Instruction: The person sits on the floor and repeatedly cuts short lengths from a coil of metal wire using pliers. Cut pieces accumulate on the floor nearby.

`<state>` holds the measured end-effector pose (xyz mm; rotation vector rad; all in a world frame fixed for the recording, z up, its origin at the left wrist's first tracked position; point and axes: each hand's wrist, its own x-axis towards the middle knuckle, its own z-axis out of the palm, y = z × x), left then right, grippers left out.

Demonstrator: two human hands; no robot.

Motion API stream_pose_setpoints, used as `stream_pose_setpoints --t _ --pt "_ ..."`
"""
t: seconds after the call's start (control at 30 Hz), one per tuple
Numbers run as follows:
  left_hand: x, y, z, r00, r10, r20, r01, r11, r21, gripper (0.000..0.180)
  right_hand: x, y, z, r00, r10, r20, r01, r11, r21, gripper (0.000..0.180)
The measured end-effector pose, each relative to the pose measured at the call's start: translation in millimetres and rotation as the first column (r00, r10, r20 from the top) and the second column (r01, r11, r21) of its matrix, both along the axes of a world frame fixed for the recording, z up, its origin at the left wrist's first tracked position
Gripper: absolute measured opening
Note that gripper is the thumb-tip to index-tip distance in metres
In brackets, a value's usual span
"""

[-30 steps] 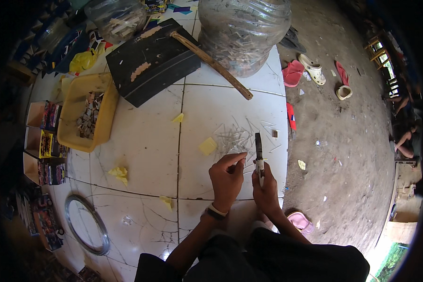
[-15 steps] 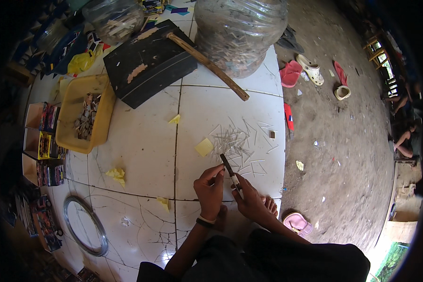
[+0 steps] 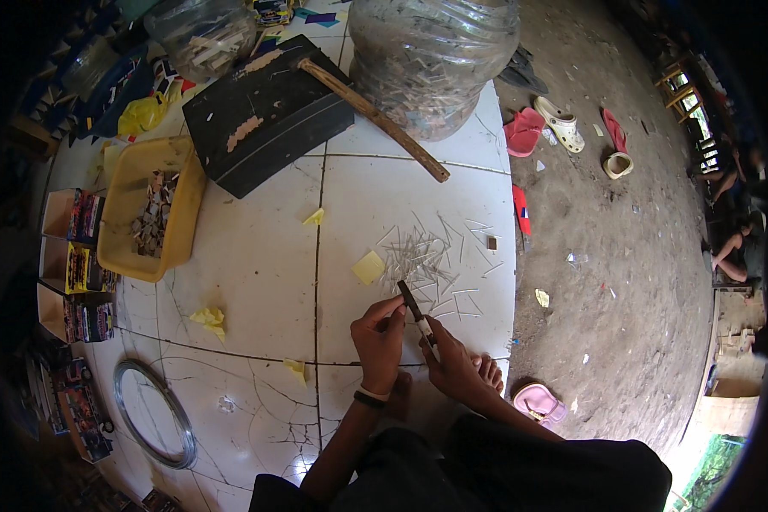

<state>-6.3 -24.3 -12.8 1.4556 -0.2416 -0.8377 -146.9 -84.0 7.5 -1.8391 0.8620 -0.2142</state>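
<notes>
My right hand [image 3: 452, 363] is wrapped round a slim dark tool [image 3: 410, 301] with a pale band near the grip; its exact kind is unclear. The tool's tip points up and slightly left. My left hand [image 3: 378, 346] is pinched close beside the tool's shaft, and whatever its fingertips hold is too small to make out. Just beyond both hands, many short thin wire pieces [image 3: 418, 256] lie scattered on the white tiles [image 3: 247, 273]. A pale yellow paper square [image 3: 369, 267] touches their left side, and a small brown cube [image 3: 492, 244] sits to their right.
A black box [image 3: 269, 111] carries a wooden stick [image 3: 375, 119], beside a large clear bag [image 3: 435, 77]. Leftward are a yellow tub [image 3: 192, 209] of small chips, stacked small boxes [image 3: 53, 264] and a wire coil [image 3: 121, 401]. The tiles end at a dirt floor [image 3: 614, 299] with footwear.
The view has shifted slightly. Both hands keep almost the same pose around the tool, and the wire pieces lie as before.
</notes>
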Motion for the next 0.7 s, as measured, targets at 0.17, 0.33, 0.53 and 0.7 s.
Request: stream_pose_setpoints --t 0.17,0.33,0.53,0.7 --pt "-0.3 0.2 -0.3 1.0 0.001 -0.022 -0.001 1.0 -0.02 0.018 6.4 3.3 0.3 0.986 -0.033 -0.163 0.039 0.999 0.035 0.037" --pt "-2.5 -0.1 4.2 1.0 0.005 0.026 -0.004 0.999 -0.033 0.017 4.4 7.4 -4.2 0.983 -0.058 -0.172 0.061 0.998 0.013 0.04" --pt "-3.6 -4.6 6.1 0.999 0.018 0.035 -0.018 1.0 0.003 0.017 7.0 4.1 -19.8 0.971 -0.07 -0.229 0.063 0.997 -0.035 0.031" --pt "1.4 -4.5 6.5 0.999 0.019 0.028 -0.021 0.999 0.05 0.019 14.4 4.5 -15.3 0.958 -0.14 -0.252 0.154 0.987 0.037 0.028"
